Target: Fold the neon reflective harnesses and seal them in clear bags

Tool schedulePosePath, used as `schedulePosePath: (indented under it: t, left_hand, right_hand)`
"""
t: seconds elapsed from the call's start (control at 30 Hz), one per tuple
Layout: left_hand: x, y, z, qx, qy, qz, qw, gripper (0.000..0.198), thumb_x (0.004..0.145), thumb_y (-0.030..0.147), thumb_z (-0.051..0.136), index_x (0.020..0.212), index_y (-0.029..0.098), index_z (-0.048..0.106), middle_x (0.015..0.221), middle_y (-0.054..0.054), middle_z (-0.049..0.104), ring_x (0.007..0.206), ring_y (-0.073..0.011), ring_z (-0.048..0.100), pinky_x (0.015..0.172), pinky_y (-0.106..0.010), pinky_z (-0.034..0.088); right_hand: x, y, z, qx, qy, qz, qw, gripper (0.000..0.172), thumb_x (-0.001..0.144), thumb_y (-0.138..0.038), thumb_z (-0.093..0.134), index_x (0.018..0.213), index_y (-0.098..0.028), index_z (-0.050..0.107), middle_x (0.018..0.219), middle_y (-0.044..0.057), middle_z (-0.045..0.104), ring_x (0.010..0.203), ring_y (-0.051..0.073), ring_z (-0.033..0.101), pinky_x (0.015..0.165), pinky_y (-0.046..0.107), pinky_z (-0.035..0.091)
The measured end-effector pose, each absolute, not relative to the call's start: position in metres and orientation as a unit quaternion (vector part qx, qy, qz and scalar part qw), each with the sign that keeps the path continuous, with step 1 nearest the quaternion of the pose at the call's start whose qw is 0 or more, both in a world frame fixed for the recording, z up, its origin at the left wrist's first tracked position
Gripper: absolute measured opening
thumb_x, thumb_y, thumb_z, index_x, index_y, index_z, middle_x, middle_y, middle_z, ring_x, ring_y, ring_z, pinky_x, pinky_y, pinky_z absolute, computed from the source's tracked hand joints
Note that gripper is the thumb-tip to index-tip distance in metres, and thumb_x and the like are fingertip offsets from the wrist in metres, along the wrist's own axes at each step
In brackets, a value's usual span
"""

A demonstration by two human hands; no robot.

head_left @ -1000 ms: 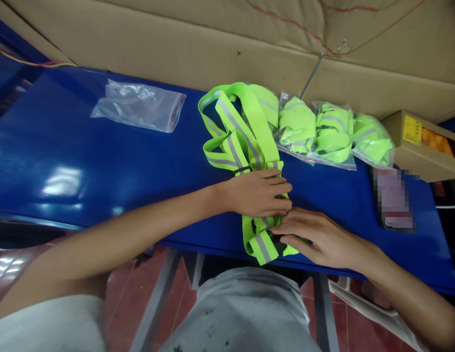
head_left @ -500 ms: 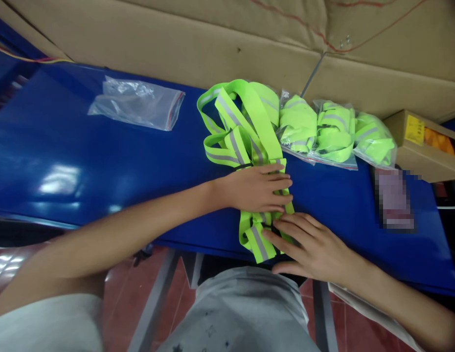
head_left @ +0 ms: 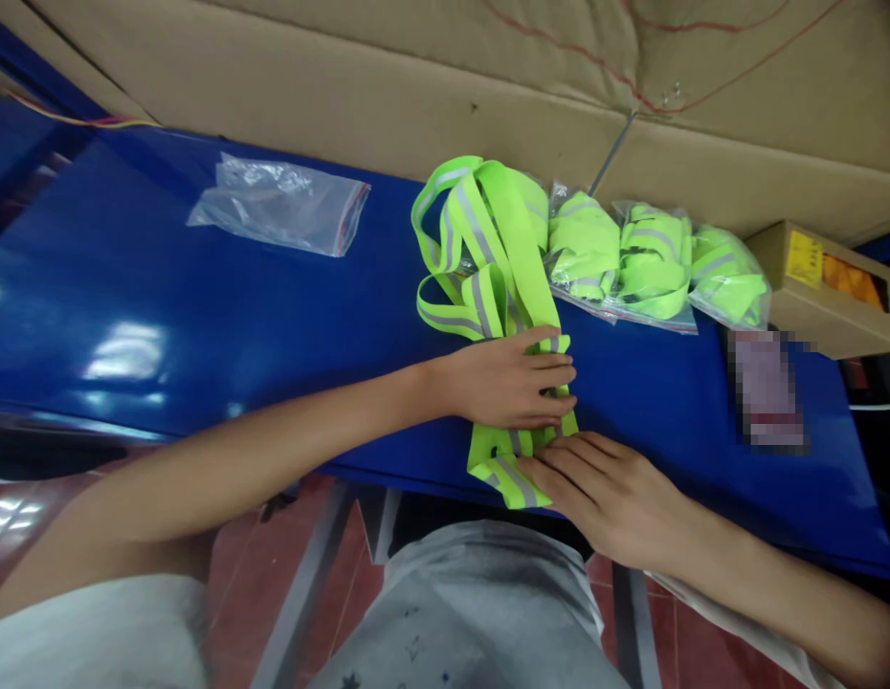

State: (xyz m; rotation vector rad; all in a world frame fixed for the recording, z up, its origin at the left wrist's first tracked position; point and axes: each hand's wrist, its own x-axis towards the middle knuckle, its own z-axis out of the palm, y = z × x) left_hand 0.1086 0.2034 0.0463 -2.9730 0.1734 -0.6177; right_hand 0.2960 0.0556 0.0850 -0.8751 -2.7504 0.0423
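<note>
A neon-green reflective strap vest [head_left: 488, 258] with grey stripes lies on the blue table [head_left: 201, 316], its near end folded at the table's front edge. My left hand [head_left: 509, 383] lies flat on the straps with fingers stretched out, pressing them down. My right hand [head_left: 603, 493] rests flat just below it, fingers pressed onto the folded end of the vest at the table's edge.
An empty clear zip bag [head_left: 283, 203] lies at the back left. Three bagged green vests [head_left: 653, 263] sit at the back right beside a cardboard box [head_left: 825, 287]. A blurred flat object [head_left: 767, 388] lies on the right. Cardboard sheets [head_left: 416, 86] stand behind the table.
My right hand slid down and left over the folded end, flattening it. The loose strap loops at the back shifted slightly right. My left hand stayed pressed on the straps.
</note>
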Motion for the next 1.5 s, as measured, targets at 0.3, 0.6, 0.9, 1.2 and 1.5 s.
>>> schedulePosePath:
  t: [0.3,0.6,0.9,1.2,1.5]
  left_hand:
    - [0.111,0.193,0.040,-0.978,0.048,-0.197,-0.043,0.040,0.107,0.035,0.041,0.132,0.020,0.068,0.140,-0.014,0.065,0.138,-0.0265,0.058,0.125,-0.058,0.033]
    - [0.111,0.197,0.039,-0.982,-0.008,-0.166,-0.090,0.041,0.104,0.036,0.049,0.141,0.025,0.062,0.161,-0.014,0.046,0.154,-0.0300,0.038,0.126,-0.062,0.024]
    - [0.107,0.206,0.042,-0.989,-0.007,-0.122,-0.089,0.045,0.091,0.028,0.062,0.136,0.020,0.064,0.155,-0.019,0.051,0.147,-0.0333,0.045,0.122,-0.056,0.028]
    - [0.108,0.207,0.035,-0.978,-0.015,-0.174,-0.112,0.043,0.109,0.037,0.039,0.144,0.025,0.059,0.147,-0.013,0.061,0.141,-0.0273,0.054,0.125,-0.056,0.026]
    - [0.109,0.206,0.040,-0.980,-0.001,-0.186,-0.076,0.039,0.106,0.037,0.042,0.136,0.026,0.065,0.138,-0.014,0.064,0.140,-0.0282,0.055,0.129,-0.060,0.022]
  right_hand:
    - [0.287,0.066,0.082,-0.340,-0.908,0.155,0.188,0.027,0.107,-0.028,0.043,0.115,-0.014,0.065,0.083,0.004,0.070,0.075,0.019,0.069,0.066,0.032,0.050]
    - [0.277,0.072,0.083,-0.361,-0.897,0.112,0.228,0.021,0.105,-0.020,0.055,0.121,-0.016,0.067,0.085,0.003,0.070,0.084,0.017,0.067,0.085,0.035,0.045]
    - [0.285,0.077,0.070,-0.369,-0.902,0.017,0.225,0.039,0.099,-0.015,0.064,0.138,-0.016,0.061,0.098,0.007,0.072,0.096,0.021,0.067,0.087,0.036,0.048]
    - [0.285,0.071,0.067,-0.324,-0.926,-0.040,0.188,0.037,0.093,-0.008,0.066,0.129,-0.015,0.068,0.096,0.008,0.072,0.093,0.024,0.065,0.089,0.040,0.051]
    - [0.280,0.057,0.065,-0.315,-0.931,-0.020,0.185,0.061,0.101,-0.065,0.049,0.117,-0.011,0.073,0.101,0.013,0.075,0.098,0.026,0.065,0.089,0.040,0.051]
